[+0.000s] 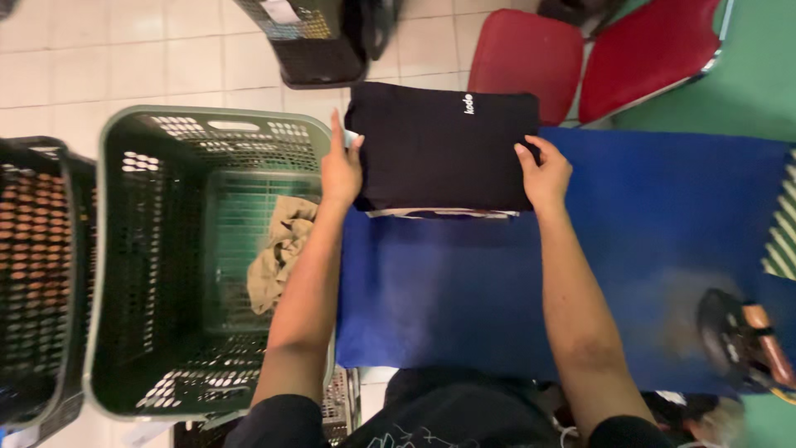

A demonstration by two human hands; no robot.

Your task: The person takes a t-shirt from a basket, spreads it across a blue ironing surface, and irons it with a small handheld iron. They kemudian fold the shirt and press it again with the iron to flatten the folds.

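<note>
A folded black garment [439, 145] lies at the far edge of a blue padded ironing surface [497, 282], on top of other folded cloth whose white edge shows beneath it. My left hand [340, 170] presses flat against the garment's left side, fingers extended. My right hand [543, 174] rests on its right edge with fingers curled on the fabric.
A green plastic laundry basket [124, 249] stands to the left with a beige cloth [282, 253] inside. A dark basket [37, 274] sits further left, another at the top [319, 41]. Red chairs [597, 58] stand behind. An iron [742, 340] rests at the right.
</note>
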